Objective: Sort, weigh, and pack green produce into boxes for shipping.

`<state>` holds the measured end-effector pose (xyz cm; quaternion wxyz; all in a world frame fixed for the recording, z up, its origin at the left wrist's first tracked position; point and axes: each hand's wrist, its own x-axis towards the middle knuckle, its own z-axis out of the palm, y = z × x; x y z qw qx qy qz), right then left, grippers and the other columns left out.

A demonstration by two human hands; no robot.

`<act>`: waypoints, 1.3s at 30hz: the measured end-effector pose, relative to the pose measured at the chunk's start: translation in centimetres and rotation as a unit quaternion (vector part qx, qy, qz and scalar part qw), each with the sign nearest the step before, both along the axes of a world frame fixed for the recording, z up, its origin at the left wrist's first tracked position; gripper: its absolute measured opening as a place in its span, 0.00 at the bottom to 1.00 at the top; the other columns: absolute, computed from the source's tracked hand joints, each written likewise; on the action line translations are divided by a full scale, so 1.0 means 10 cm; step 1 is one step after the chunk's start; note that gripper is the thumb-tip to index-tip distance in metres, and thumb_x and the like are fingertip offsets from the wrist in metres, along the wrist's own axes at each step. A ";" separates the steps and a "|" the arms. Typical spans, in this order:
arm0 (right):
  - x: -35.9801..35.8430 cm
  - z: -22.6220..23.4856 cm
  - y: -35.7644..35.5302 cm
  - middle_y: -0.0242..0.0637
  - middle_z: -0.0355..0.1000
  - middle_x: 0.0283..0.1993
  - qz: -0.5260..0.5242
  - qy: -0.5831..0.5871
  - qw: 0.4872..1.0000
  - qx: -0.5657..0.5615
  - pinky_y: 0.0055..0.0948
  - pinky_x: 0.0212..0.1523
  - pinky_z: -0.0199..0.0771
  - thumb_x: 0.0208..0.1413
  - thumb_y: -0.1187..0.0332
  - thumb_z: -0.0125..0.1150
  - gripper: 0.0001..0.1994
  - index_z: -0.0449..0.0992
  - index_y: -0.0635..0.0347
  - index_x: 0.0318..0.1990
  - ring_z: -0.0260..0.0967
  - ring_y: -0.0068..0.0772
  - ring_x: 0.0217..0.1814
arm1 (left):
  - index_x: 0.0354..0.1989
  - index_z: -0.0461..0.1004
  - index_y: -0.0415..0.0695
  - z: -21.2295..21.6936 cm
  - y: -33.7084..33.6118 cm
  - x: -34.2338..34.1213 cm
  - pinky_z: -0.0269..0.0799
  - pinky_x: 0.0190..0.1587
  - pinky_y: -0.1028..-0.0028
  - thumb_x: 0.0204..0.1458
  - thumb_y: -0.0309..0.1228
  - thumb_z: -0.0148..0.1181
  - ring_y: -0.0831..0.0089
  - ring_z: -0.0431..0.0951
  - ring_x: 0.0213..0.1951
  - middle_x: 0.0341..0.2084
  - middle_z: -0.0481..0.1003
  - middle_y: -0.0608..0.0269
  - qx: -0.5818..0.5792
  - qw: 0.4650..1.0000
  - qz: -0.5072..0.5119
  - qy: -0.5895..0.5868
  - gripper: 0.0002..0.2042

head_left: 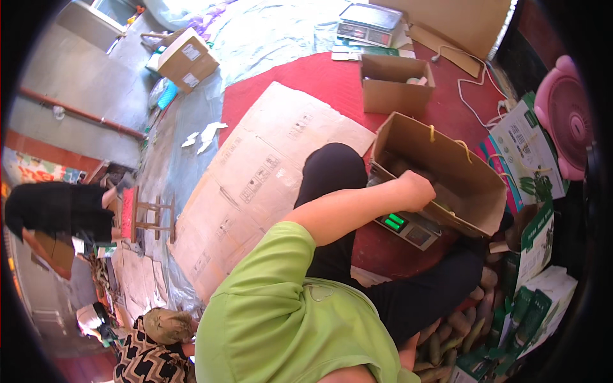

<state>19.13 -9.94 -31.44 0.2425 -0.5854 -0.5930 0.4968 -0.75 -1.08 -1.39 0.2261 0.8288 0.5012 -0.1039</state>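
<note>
My left hand point(418, 190) is closed at the near edge of an open cardboard box point(476, 210), fingers curled over its rim. Yellow cord loops hang from the box's walls, and its inside is shadowed. The box rests on a digital scale point(418, 233) whose green display is lit. At the bottom, beside a pile of long brown roots point(456, 325), what shows of my right hand point(408, 352) is small and partly behind my green shirt. Its fingers are hidden.
A flat cardboard sheet point(255, 172) covers the red floor mat at left. Another open box point(396, 92) and a second scale point(369, 25) stand beyond. Printed cartons point(527, 150) and a pink fan point(568, 118) are at right. Two people are at left, near a red stool point(129, 214).
</note>
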 end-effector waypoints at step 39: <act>1.69 0.69 -2.04 0.47 0.70 0.46 -0.308 -0.320 0.893 -0.074 0.39 0.54 0.66 0.43 0.71 0.64 0.18 0.73 0.58 0.45 0.66 0.49 0.52 | 0.52 0.70 0.43 0.01 0.07 0.08 0.68 0.47 0.61 0.46 0.28 0.60 0.51 0.74 0.45 0.43 0.74 0.48 -0.011 0.997 0.000 -0.076 0.21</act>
